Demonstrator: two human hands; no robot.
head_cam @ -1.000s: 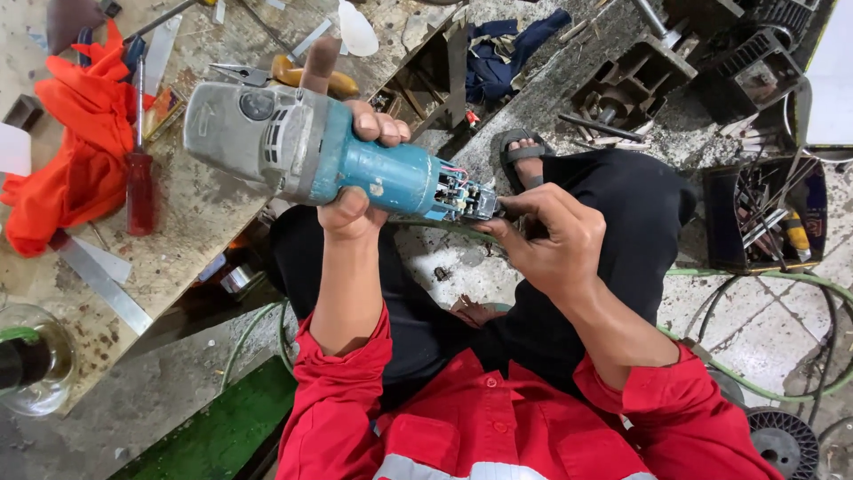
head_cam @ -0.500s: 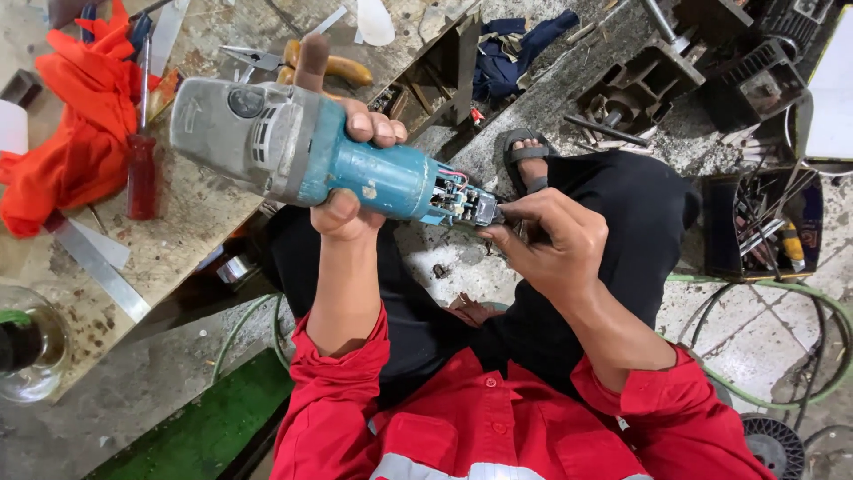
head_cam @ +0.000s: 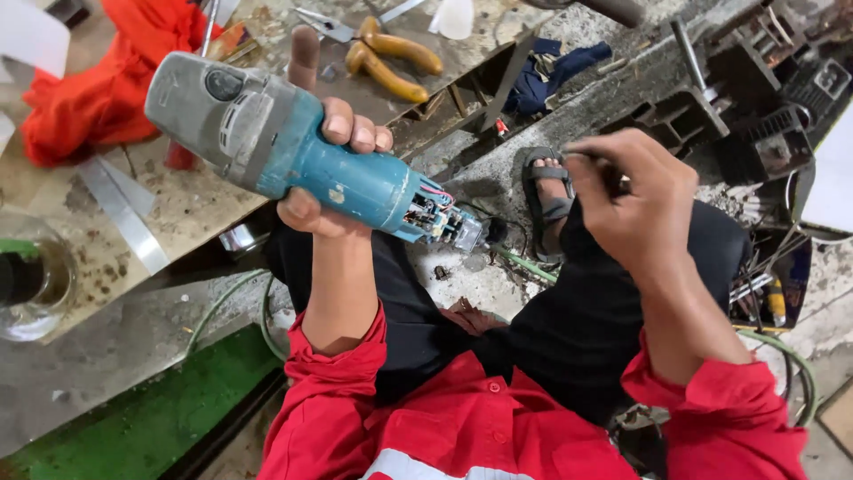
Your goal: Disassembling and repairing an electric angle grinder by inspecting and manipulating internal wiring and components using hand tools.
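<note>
the left hand (head_cam: 330, 169) grips the teal body of an angle grinder (head_cam: 293, 151), fingers wrapped round it with the forefinger pointing up, holding it above the lap beside the workbench (head_cam: 178, 213). its rear end is open (coloured wires showing). the right hand (head_cam: 635, 200) hovers apart, fingers curled round a thin dark tool (head_cam: 613, 182) over the knee.
</note>
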